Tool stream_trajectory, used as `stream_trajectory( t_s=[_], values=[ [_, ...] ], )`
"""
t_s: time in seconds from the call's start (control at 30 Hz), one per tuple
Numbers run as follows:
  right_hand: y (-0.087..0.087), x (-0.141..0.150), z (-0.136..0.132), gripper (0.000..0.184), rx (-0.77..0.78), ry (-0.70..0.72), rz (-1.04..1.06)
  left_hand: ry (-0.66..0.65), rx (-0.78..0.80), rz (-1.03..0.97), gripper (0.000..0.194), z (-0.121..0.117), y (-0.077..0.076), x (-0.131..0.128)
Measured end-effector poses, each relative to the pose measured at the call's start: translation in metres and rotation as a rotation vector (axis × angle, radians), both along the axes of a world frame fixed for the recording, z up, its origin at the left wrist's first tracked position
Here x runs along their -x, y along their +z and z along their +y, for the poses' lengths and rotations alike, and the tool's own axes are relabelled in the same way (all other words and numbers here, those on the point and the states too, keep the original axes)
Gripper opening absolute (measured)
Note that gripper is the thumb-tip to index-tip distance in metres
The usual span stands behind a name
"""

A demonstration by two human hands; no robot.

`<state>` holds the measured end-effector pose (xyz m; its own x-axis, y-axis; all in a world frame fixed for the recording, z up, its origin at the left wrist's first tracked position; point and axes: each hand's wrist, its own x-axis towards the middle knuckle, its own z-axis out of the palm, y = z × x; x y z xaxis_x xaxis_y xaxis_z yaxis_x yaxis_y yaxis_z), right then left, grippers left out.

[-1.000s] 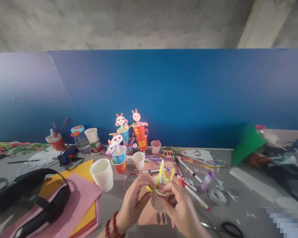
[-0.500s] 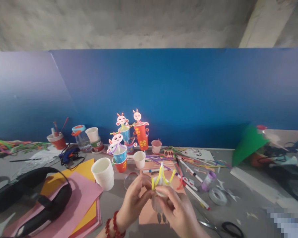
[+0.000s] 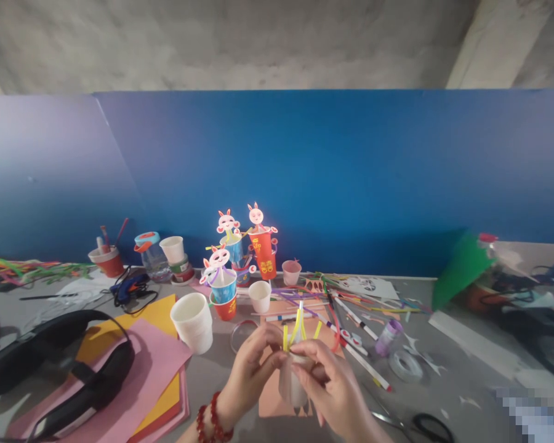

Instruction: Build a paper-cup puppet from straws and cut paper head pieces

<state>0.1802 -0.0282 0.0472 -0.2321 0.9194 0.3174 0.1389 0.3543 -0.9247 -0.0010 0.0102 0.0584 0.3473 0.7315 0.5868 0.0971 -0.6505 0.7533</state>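
Note:
Between my hands is a white paper cup (image 3: 293,389), held just above the orange paper sheet (image 3: 268,394). Yellow pipe cleaners (image 3: 298,325) and a white stick rise out of its mouth. My left hand (image 3: 257,363), with red beads at the wrist, pinches the rim on the left side near one yellow end. The fingers of my right hand (image 3: 329,380) close on the rim and wall from the right. My fingertips cover part of the rim, so the exact contact with the pipe cleaners is hidden.
Behind my hands stand paper cups with rabbit figures (image 3: 223,286). Stacked white cups (image 3: 191,323), coloured paper (image 3: 152,351) and headphones (image 3: 74,363) lie left. Markers (image 3: 364,366), a tape roll (image 3: 405,365), a purple glue bottle (image 3: 388,337) and scissors (image 3: 431,426) lie right.
The cup has tilted and shows more of its side wall. Its yellow pipe cleaners have drawn closer together, the right one moving inward. Both hands keep their hold.

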Motion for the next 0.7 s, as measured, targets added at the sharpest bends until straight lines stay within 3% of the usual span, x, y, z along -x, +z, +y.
stream_trajectory(
  t_s=[0.33, 0.53, 0.7],
  values=[
    [0.0049, -0.0013, 0.0017, 0.023, 0.031, -0.004, -0.006, -0.015, 0.123, -0.117, 0.009, 0.0003, -0.0053, -0.0048],
    [-0.0028, -0.0036, 0.0023, 0.021, -0.004, -0.001, -0.069, -0.007, 0.080, -0.091, 0.012, 0.0003, -0.0044, -0.0041],
    [0.0032, -0.0031, 0.0031, 0.019, 0.073, 0.015, 0.019, 0.010, -0.003, -0.062, 0.008, 0.0008, -0.0063, -0.0013]
  ],
)
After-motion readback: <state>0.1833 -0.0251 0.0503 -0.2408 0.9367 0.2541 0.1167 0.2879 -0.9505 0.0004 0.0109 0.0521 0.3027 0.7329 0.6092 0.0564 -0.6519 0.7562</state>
